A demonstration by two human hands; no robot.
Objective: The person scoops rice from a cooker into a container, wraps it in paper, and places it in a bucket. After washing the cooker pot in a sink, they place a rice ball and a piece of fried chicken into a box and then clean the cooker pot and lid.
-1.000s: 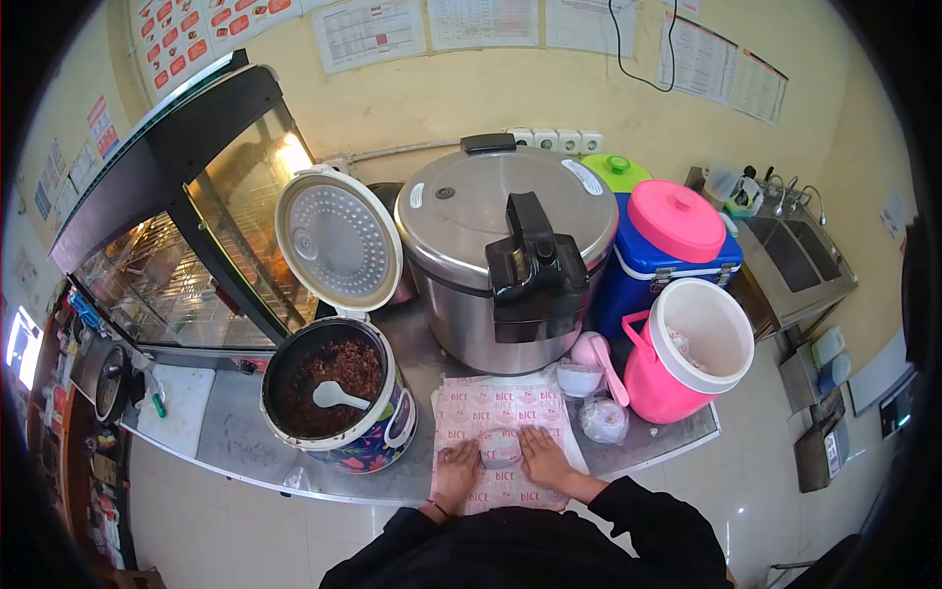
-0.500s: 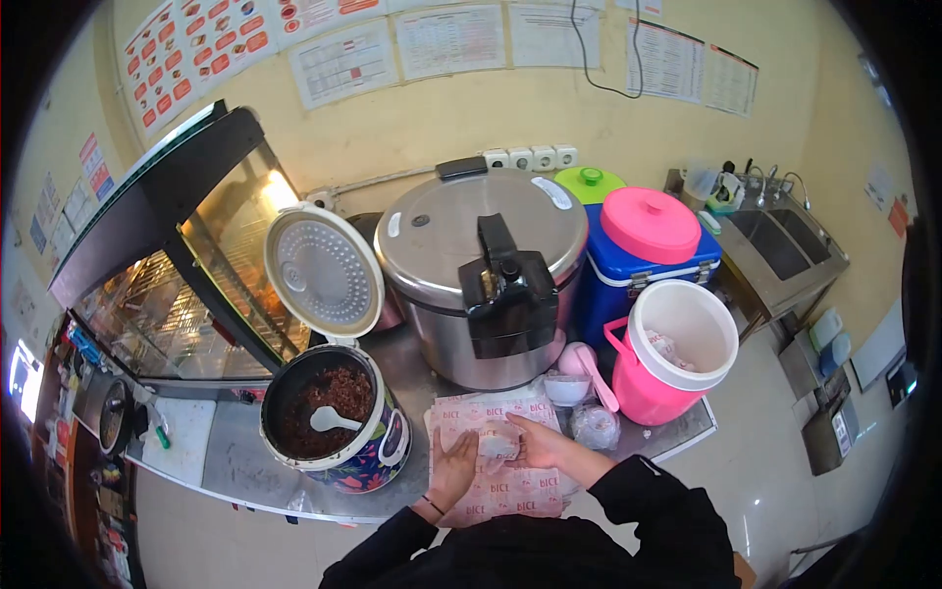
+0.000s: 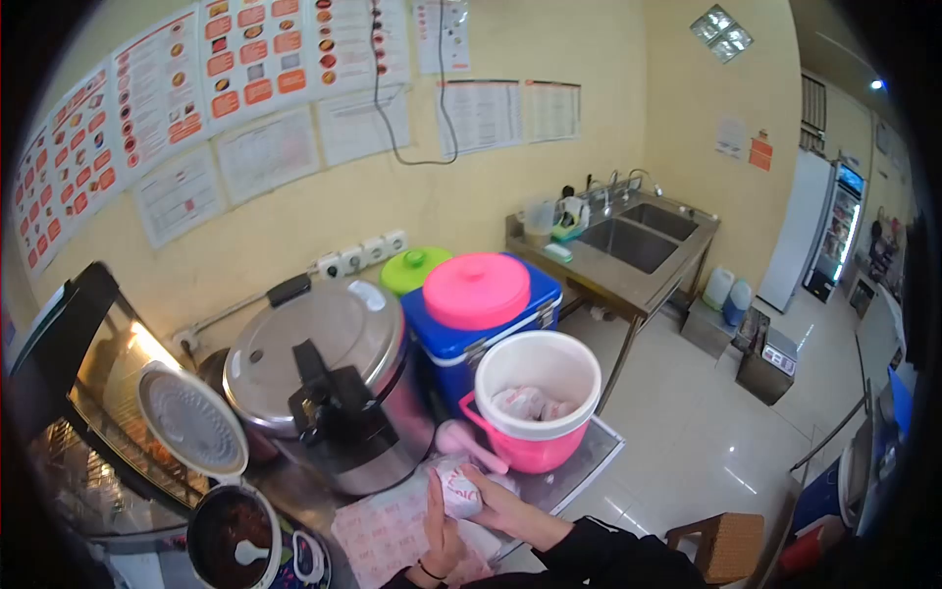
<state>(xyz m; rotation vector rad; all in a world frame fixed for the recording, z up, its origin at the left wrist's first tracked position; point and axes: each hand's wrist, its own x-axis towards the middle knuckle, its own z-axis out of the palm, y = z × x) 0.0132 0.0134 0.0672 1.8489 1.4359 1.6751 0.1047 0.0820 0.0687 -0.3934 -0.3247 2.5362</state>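
Note:
A small bundle wrapped in white and pink printed paper (image 3: 459, 491) is between my two hands at the bottom centre. My right hand (image 3: 498, 508) has its fingers round the right side of it. My left hand (image 3: 441, 535) lies upright against its left side, fingers stretched. Pink printed paper sheets (image 3: 378, 530) lie on the counter below. Behind the bundle is a pink ladle (image 3: 471, 447). The pink and white tub (image 3: 540, 393) stands open just beyond, with wrapped bundles (image 3: 525, 402) inside.
A large steel cooker (image 3: 324, 363) stands at left. Near it, an open pot (image 3: 235, 535) holds dark food and a white scoop. A blue cooler (image 3: 451, 358) carries a pink lid (image 3: 477, 291). Farther right are a sink (image 3: 628, 245) and a brown stool (image 3: 731, 548).
The view has swung right, bringing the sink and fridge area further in. The bundle is now raised off the paper sheets, held nearer the pink tub.

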